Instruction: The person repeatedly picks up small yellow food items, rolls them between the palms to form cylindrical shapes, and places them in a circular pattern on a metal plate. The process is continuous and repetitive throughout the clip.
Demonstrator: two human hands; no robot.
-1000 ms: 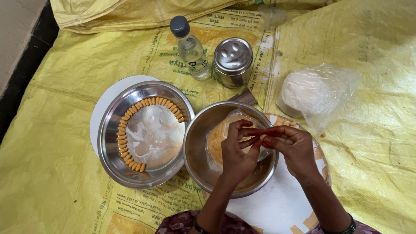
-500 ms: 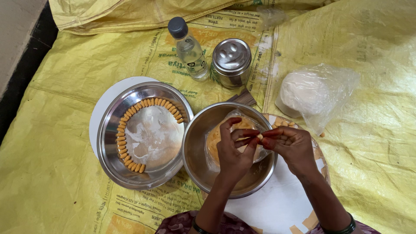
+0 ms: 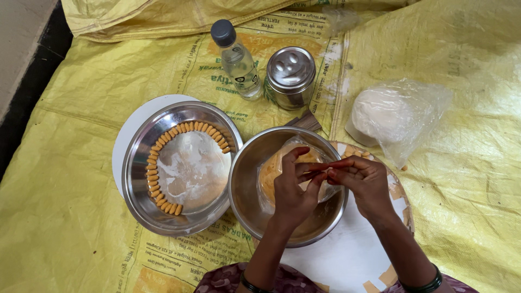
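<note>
My left hand [image 3: 293, 187] and my right hand [image 3: 364, 182] meet over a steel bowl [image 3: 247, 179]. Their fingertips pinch a small piece of orange dough between them. Inside that bowl lies a clear plastic bag of orange dough [image 3: 271, 173], partly hidden by my left hand. To the left, a wider steel bowl [image 3: 141, 163] holds several small orange dough pieces [image 3: 154, 179] lined in a curve along its wall, with white flour at its bottom.
A clear bottle with a grey cap [image 3: 236, 57] and a lidded steel canister [image 3: 290, 76] stand at the back. A plastic bag of white flour [image 3: 393, 114] lies at the right. A round white board [image 3: 353, 255] sits under the near bowl. Yellow sacking [image 3: 65, 217] covers the floor.
Both hands have stayed over the near bowl, with the fingers shifting slightly as they work the small orange piece. Nothing else has moved.
</note>
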